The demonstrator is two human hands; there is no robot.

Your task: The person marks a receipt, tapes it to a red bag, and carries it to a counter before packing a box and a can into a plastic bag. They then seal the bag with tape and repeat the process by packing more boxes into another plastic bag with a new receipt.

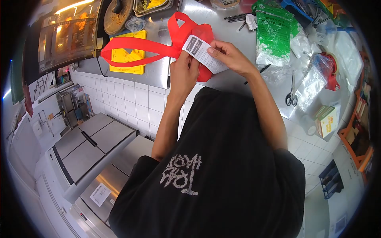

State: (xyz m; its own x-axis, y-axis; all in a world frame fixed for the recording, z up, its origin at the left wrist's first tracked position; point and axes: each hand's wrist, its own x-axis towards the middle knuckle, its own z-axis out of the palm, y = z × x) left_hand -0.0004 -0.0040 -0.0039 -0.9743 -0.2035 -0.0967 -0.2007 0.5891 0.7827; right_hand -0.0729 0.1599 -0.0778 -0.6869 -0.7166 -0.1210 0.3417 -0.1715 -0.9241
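A red fabric bag (204, 31) lies on the steel counter in front of me, its looped handles (139, 43) spreading to the left and up. A white printed receipt (198, 50) rests across the bag. My left hand (184, 71) is closed at the base of the handles, fingers pinched on the gathered bag beside the receipt's left edge; its fingertips are partly hidden. My right hand (232, 59) pinches the receipt's right side, thumb on the printed face and fingers curled behind.
A yellow cutting board (127, 53) lies to the left, near a lit glass display (71, 31). On the right are a green plastic packet (274, 29), scissors (291, 93), a red tape dispenser (332, 75) and a small box (326, 121). A steel chest (91, 142) stands behind at left.
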